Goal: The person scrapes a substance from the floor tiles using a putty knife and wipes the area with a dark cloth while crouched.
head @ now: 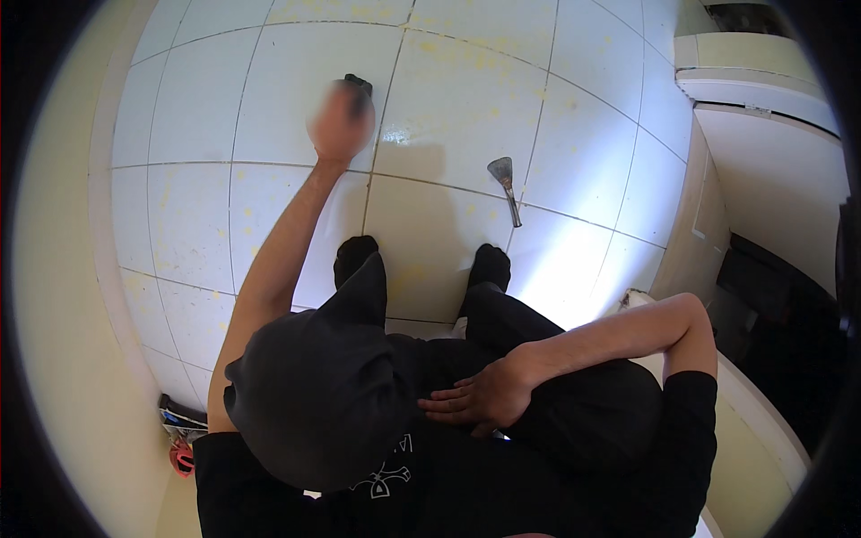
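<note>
My left hand [341, 124], partly blurred, reaches down to the white tiled floor [464, 87] ahead of my left foot. It is closed around a small black object [359, 83], whose end shows beyond the fingers; the blur hides what kind it is. My right hand [488, 397] lies across my lap on the dark trousers, fingers loosely spread, holding nothing. On the floor beyond my right foot lies a hand tool [504, 188] with a flared grey head and a slim handle, a scraper or a flat brush. Yellow specks [430, 47] dot several tiles.
My feet in black socks [356, 259] are set apart on the tiles. A cream wall [60, 269] runs along the left. Pale cabinet panels [773, 168] stand at the right. Some items, one red [181, 458], lie by the wall at lower left.
</note>
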A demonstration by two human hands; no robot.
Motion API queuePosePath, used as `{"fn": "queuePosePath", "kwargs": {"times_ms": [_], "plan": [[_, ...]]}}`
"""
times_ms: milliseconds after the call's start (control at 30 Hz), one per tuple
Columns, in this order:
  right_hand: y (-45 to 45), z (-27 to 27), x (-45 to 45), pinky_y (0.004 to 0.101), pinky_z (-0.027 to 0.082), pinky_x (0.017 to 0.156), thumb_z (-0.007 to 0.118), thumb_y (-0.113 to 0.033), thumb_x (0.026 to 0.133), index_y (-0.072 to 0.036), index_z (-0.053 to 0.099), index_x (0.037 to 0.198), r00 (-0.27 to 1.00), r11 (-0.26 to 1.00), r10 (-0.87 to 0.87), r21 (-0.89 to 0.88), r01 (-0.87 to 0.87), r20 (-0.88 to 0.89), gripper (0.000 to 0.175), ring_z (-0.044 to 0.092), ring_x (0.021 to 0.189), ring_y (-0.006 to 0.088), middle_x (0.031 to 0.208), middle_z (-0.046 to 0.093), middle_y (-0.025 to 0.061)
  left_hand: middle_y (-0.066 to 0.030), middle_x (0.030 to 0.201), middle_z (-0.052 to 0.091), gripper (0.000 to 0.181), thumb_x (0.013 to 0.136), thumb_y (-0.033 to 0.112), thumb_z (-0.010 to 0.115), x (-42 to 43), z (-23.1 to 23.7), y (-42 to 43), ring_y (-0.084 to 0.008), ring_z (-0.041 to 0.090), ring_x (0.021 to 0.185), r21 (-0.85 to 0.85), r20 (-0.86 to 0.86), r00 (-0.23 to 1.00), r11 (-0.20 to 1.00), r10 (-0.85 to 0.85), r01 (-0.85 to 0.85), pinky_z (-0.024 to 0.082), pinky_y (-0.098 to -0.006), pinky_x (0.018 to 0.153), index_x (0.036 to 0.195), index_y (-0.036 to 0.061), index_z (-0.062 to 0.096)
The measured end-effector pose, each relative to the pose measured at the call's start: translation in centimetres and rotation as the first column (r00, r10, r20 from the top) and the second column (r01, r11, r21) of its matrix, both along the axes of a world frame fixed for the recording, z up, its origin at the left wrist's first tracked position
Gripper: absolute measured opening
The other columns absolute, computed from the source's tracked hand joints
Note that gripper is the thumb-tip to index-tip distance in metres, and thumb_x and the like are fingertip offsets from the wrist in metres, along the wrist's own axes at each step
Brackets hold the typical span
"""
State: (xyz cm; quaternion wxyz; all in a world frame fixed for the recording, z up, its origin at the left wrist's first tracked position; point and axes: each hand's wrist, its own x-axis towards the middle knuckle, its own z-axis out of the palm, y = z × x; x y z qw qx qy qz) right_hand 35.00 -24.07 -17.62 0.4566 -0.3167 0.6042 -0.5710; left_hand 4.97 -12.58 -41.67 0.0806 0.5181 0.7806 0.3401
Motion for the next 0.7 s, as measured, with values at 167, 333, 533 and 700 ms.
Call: {"fn": "queuePosePath", "kwargs": {"times_ms": [167, 333, 533, 700], "plan": [[-0.3, -0.4, 0.3, 0.0502, 0.012, 0.124, 0.034, -0.034, 0.105, 0.003, -0.005, 0.155, 1.0, 1.0, 0.019, 0.016, -0.018, -0.012, 0.074, 0.0, 0.153, 0.0368, 0.164, -0.009, 0.0236, -0.0052, 0.108, 0.063, 0.037, 0.081, 0.022, 0.066, 0.1, -0.5, 0.1, -0.0308, 0.068, 0.08, -0.01, -0.01, 1.0, 1.0, 0.003, -0.003, 0.055, -0.0413, 0.067, 0.117, 0.0136, 0.062], [-0.2, -0.3, -0.2, 0.0497, 0.012, 0.125, 0.035, -0.037, 0.105, 0.003, -0.004, 0.156, 0.998, 0.998, 0.06, 0.028, -0.059, -0.024, 0.076, -0.001, 0.153, 0.0357, 0.164, -0.009, 0.0236, -0.0074, 0.11, 0.063, 0.04, 0.082, 0.03, 0.066, -0.6, -1.3, -0.4, -0.0336, 0.068, 0.088, -0.01, -0.07, 0.998, 1.0, 0.003, -0.004, 0.055, -0.0432, 0.072, 0.118, 0.0146, 0.063], [0.1, 0.5, 0.4, 0.0484, 0.012, 0.125, 0.034, -0.04, 0.106, 0.005, -0.003, 0.155, 0.991, 0.988, 0.126, 0.092, -0.122, -0.047, 0.077, -0.001, 0.154, 0.0335, 0.164, -0.008, 0.0246, -0.0143, 0.108, 0.063, 0.037, 0.077, 0.016, 0.071, 0.0, 0.3, -0.2, -0.0393, 0.066, 0.086, 0.075, -0.064, 0.997, 0.996, -0.035, 0.04, 0.056, -0.0467, 0.072, 0.111, 0.0092, 0.059], [0.2, 0.9, 0.3, 0.0486, 0.013, 0.124, 0.034, -0.041, 0.106, 0.007, -0.001, 0.155, 0.988, 0.984, 0.14, 0.122, -0.131, -0.071, 0.076, 0.001, 0.153, 0.0344, 0.163, -0.007, 0.0257, -0.0143, 0.108, 0.063, 0.037, 0.077, 0.016, 0.071, 0.1, 0.3, -0.3, -0.0394, 0.066, 0.086, 0.046, -0.054, 0.998, 0.999, -0.018, 0.02, 0.056, -0.0468, 0.072, 0.112, 0.0101, 0.059]]}}
